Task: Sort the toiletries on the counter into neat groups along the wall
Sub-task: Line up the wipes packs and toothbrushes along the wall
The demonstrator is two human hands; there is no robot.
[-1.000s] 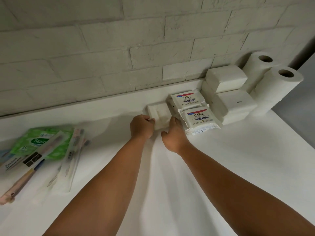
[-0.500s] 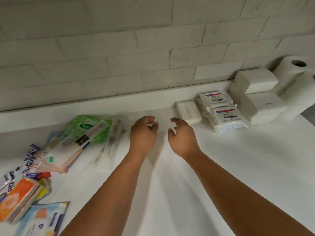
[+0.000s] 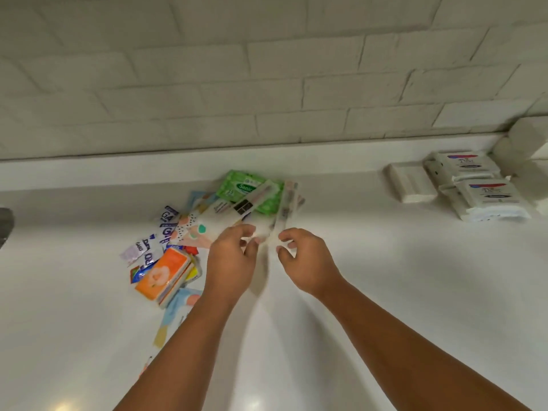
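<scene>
A jumbled pile of toiletries lies near the wall on the white counter [image 3: 385,292]. It includes a green wipes pack [image 3: 237,185], long clear toothbrush packs [image 3: 286,203], an orange tissue pack [image 3: 163,274] and small purple sachets [image 3: 166,229]. My left hand [image 3: 234,256] and my right hand [image 3: 302,258] are side by side at the near ends of the toothbrush packs, fingers curled. Motion blur hides whether either hand grips a pack. At the right, by the wall, sit a white soap bar [image 3: 410,182] and two stacked soap packs [image 3: 489,200].
White tissue packs [image 3: 525,137] show at the far right edge against the brick wall. A grey object [image 3: 4,226] pokes in at the left edge. More flat colourful packets [image 3: 178,310] lie under my left forearm.
My hands left the white soap bar at the right and moved left to the mixed pile. The view swung left with them, and the toilet rolls dropped out of sight.
</scene>
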